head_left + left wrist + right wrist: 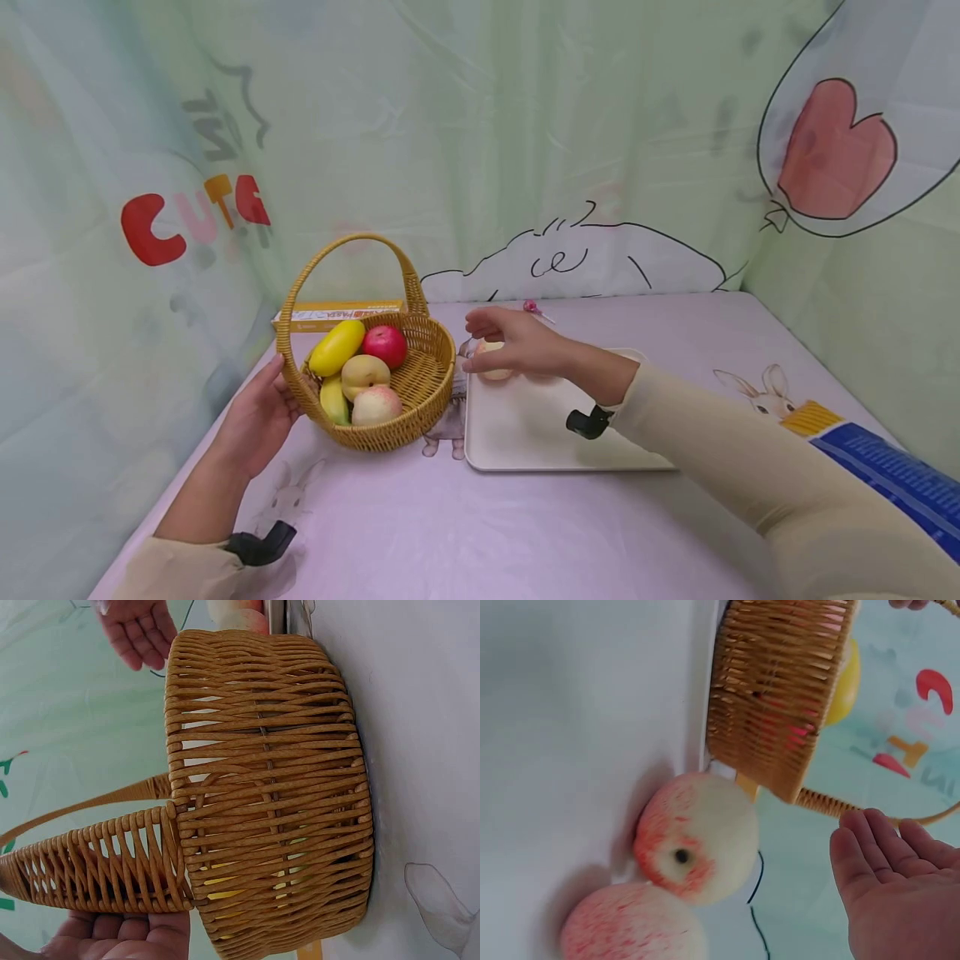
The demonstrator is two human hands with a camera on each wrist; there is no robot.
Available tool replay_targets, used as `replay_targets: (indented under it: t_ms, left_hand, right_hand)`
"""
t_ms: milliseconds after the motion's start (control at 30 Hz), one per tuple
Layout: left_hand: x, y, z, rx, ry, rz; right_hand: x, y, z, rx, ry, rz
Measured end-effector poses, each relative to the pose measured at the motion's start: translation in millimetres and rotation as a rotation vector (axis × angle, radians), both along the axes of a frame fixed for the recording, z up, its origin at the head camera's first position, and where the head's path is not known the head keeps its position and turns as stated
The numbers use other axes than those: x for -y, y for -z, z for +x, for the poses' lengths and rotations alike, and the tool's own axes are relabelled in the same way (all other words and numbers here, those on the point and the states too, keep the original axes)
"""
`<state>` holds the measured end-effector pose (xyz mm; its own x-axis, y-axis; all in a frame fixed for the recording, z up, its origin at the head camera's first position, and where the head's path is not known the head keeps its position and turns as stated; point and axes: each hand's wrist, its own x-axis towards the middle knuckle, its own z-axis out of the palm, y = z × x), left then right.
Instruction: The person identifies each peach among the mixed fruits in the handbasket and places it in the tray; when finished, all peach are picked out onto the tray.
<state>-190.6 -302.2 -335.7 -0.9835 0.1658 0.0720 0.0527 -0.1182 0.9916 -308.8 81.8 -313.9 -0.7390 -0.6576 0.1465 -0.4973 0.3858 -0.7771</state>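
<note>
A woven basket (420, 408) with a tall arched handle stands left of the tray. Inside lie a long yellow fruit (337, 348), a red apple (386, 346), a banana (333, 402), a yellowish peach (365, 377) and a pale pink peach (377, 406). My left hand (258, 417) is at the basket's left side, fingers reaching behind the foot of the handle in the left wrist view. To the basket's right, my right hand (521, 342) hovers with loosely bent fingers, nothing in it. Below it sit two peaches (697, 836) on the white tray (517, 433), one partly hidden by the hand.
Behind the basket lies a yellow and white box (322, 315). A pink lollipop (531, 306) rests at the back of the table. At the right edge is a blue and yellow package (885, 467), partly behind the right sleeve. Printed curtains surround the table.
</note>
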Motion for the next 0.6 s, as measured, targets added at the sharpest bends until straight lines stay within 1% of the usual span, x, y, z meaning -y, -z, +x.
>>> replay_targets:
  t_ms: [67,133,233,333,467,600]
  left_hand:
    - [-0.4,-0.9,-0.5,0.003,-0.004,-0.001]
    - [-1.0,-1.7,-0.8,0.014,-0.009,-0.005]
    - [-2.1,-2.7,-0.7,0.033,-0.021,-0.015]
    - [-2.5,-2.9,0.0,0.047,-0.029,-0.028]
    - [-2.4,-2.4,0.6,0.049,-0.025,-0.032]
    - [-2.3,-2.0,0.2,0.039,-0.019,-0.017]
  right_hand:
    - [8,-2.4,-0.5,0.013,-0.028,0.003]
    - [16,-5.2,0.1,0.043,-0.053,0.009]
    - [28,-9.1,2.5,0.083,-0.073,0.045]
    - [40,-12.6,6.4,0.082,-0.099,0.091]
    - [54,-12.8,8.7,0.072,-0.133,0.132]
    - [69,-10.8,10.3,0.105,-0.150,0.155]
